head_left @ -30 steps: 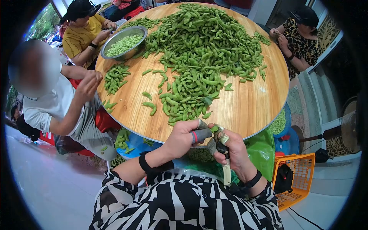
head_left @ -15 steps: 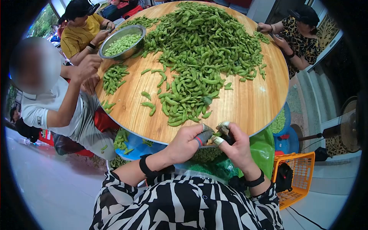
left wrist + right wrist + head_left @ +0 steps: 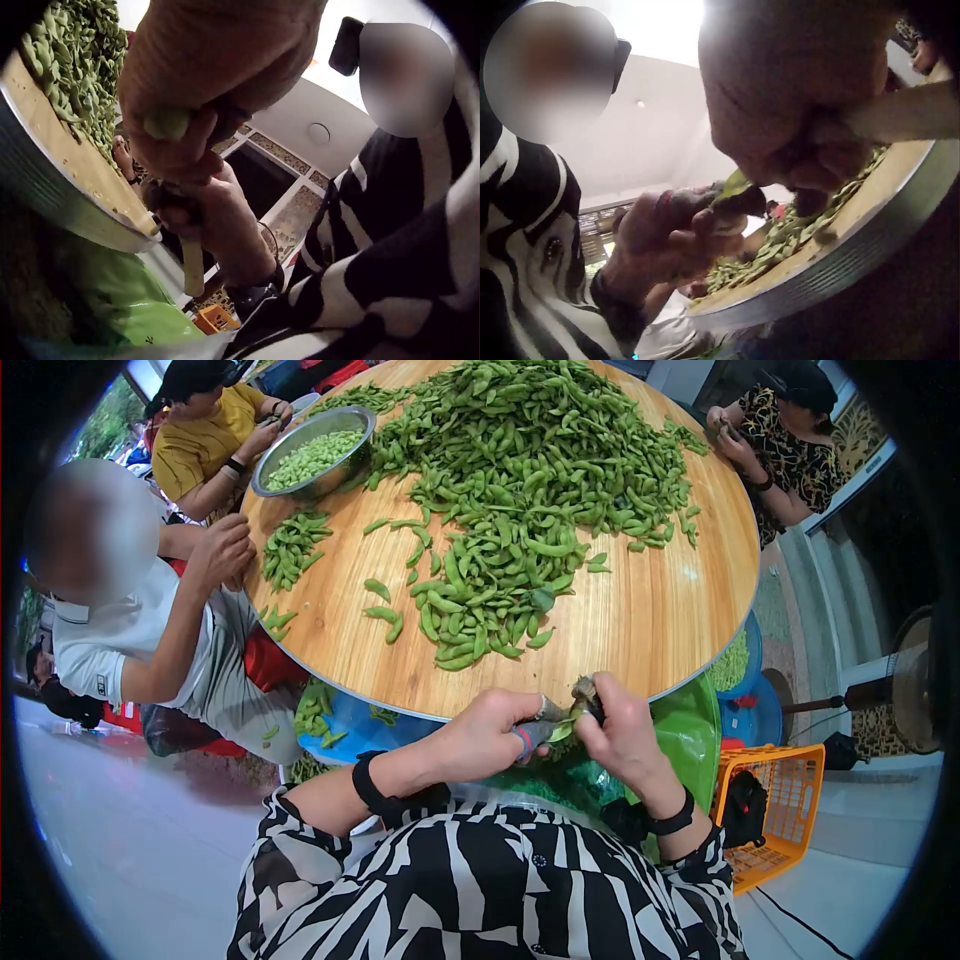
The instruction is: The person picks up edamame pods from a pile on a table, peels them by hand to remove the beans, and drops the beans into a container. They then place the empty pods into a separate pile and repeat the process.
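At the table's near edge, the left hand (image 3: 485, 738), its finger and thumb covered in grey, pinches a green pod (image 3: 733, 187). Close beside it is the right hand (image 3: 628, 732), with fingers curled round a tool whose pale handle (image 3: 193, 266) sticks out below that hand in the left wrist view. Fingertips of both hands almost meet at the pod; the tool's working end is hidden. Beyond them a large heap of green pods (image 3: 540, 490) lies on the round wooden table (image 3: 340, 630).
A metal bowl of shelled beans (image 3: 315, 458) stands at the table's left. Green plastic (image 3: 685, 735) hangs below the near edge. An orange crate (image 3: 790, 810), a blue basin (image 3: 755, 715) and a fan (image 3: 880, 695) are at the right. Several people sit round the table.
The right hand's thumb, lifted half a second ago, is curled in beside the left hand's fingertips. The seated person on the right has brought both hands together. The head view has shifted slightly.
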Available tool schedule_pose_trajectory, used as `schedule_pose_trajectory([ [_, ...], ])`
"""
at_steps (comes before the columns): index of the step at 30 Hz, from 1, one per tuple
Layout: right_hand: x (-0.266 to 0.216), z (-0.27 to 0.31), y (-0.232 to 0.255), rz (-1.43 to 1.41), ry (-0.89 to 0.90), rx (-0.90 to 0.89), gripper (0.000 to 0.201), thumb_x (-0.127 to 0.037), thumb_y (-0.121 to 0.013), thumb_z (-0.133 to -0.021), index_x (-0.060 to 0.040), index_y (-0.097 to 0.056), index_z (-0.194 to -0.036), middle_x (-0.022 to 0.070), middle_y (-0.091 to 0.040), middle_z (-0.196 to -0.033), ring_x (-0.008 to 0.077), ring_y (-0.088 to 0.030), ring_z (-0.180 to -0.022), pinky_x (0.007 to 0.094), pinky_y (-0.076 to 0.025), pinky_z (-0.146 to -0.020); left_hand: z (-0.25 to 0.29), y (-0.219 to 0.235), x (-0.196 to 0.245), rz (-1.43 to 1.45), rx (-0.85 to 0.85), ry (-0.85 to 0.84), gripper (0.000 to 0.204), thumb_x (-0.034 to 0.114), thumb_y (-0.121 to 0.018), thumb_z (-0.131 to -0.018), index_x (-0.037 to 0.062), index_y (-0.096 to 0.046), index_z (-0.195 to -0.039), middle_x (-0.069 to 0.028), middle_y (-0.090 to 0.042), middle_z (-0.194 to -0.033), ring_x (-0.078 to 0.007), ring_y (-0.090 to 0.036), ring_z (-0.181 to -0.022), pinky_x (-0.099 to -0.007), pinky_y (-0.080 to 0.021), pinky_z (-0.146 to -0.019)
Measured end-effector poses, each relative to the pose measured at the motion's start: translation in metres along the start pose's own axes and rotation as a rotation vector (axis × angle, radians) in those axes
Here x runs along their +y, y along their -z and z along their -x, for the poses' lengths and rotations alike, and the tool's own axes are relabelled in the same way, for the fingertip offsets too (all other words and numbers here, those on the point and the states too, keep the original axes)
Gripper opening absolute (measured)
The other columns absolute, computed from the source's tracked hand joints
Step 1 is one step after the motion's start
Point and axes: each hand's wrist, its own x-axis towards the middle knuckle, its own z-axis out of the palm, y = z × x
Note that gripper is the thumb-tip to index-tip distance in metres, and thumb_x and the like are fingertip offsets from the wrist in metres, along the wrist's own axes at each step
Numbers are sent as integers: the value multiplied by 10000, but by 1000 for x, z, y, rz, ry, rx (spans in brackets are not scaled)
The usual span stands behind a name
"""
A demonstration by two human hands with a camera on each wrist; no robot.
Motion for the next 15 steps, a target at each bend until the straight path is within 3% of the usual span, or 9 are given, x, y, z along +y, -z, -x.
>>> schedule_pose_trajectory([
  [2,0,1,6,1,-25,-48,178,-70,-607,-742,3,-517,-878,201,-511,-678,396,-548,-628,432,-445,-569,1,2,-1,51,-46,31,250,-54,-450,-831,-8,-588,-1035,-30,-615,-794,-89,-547,-708,-229,-453,-633],
  [3,1,3,2,-59,-10,75,160,-71,-623,-741,2,-525,-845,188,-518,-675,360,-550,-599,405,-442,-552,1,4,-5,80,32,-4,280,-59,-451,-834,-5,-562,-1085,-34,-614,-815,-91,-552,-721,-225,-453,-646],
  [4,-5,2,6,-58,-43,143,158,-87,-646,-760,0,-536,-834,165,-525,-674,312,-545,-579,368,-441,-544,0,6,-8,107,111,-40,317,-65,-451,-836,-3,-537,-1135,-39,-612,-836,-93,-556,-735,-221,-453,-658],
  [6,-5,3,13,-57,-15,137,107,-51,-645,-792,4,-573,-850,73,-516,-641,137,-480,-545,277,-399,-515,1,8,-11,85,114,-36,359,-77,-473,-838,5,-484,-1188,-50,-606,-852,-93,-559,-757,-225,-451,-672],
  [10,-18,4,4,-228,-2,-24,109,-42,-650,-784,8,-575,-844,52,-501,-626,110,-457,-541,265,-391,-509,-1,1,-12,15,180,-161,320,-62,-504,-853,-6,-462,-1165,-47,-593,-838,-80,-549,-764,-227,-438,-664],
  [12,-17,3,-3,-344,-55,-64,150,-67,-670,-790,5,-552,-850,96,-499,-636,181,-470,-536,308,-396,-513,-2,-2,-12,-16,201,-231,304,-52,-517,-858,-10,-459,-1153,-45,-590,-834,-75,-545,-764,-227,-432,-659],
  [13,-14,5,-3,-375,-138,-109,152,-74,-669,-799,5,-554,-858,68,-484,-617,131,-447,-538,286,-382,-503,-2,-4,-12,5,195,-254,292,-38,-524,-863,-11,-459,-1146,-45,-592,-840,-71,-538,-758,-223,-428,-659],
  [15,-13,4,-7,-455,-172,-142,148,-73,-665,-802,4,-549,-854,64,-479,-610,121,-442,-539,282,-379,-500,0,-1,-12,30,150,-259,260,2,-527,-882,1,-462,-1133,-45,-606,-852,-68,-533,-746,-228,-431,-655],
])
